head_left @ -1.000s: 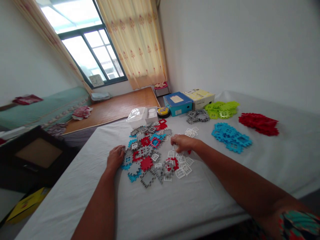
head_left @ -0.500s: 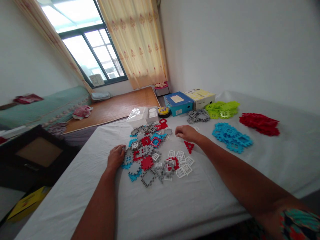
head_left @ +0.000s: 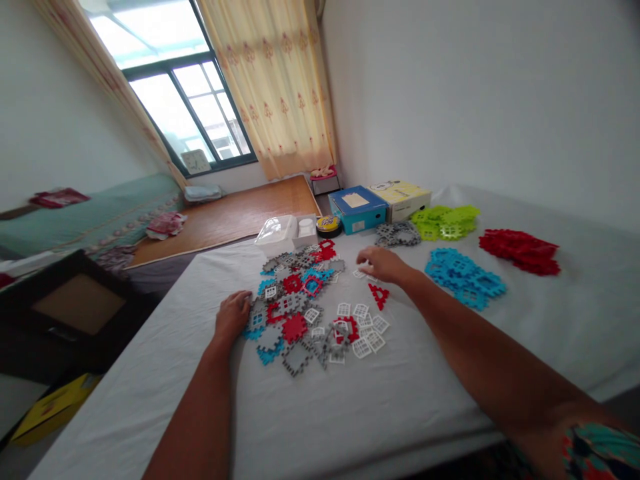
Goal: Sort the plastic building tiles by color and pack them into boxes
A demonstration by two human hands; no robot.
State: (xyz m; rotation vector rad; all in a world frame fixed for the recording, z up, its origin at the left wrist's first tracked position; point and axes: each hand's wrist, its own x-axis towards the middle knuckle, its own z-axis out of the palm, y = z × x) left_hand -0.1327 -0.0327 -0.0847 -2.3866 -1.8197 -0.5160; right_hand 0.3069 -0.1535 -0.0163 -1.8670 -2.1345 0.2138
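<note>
A mixed heap of grey, red and blue interlocking plastic tiles (head_left: 295,300) lies on the white sheet in front of me, with small white window pieces (head_left: 365,333) scattered at its right. My left hand (head_left: 233,315) rests with curled fingers on the heap's left edge, touching a grey tile. My right hand (head_left: 383,263) reaches beyond the heap over a small cluster of white window pieces (head_left: 361,273), fingers loosely spread and palm down; nothing visible in it. A red triangle piece (head_left: 379,295) lies just below that hand.
Sorted piles sit further right: grey (head_left: 397,233), green (head_left: 445,221), blue (head_left: 465,277), red (head_left: 520,250). A blue box (head_left: 357,208), a yellow box (head_left: 400,195), a round tin (head_left: 327,225) and a clear plastic container (head_left: 285,233) stand at the far edge. A window, curtain and floor lie beyond.
My right hand has moved away from the heap's near right side, up and to the right, uncovering the red triangle. My left hand has stayed on the heap's left edge.
</note>
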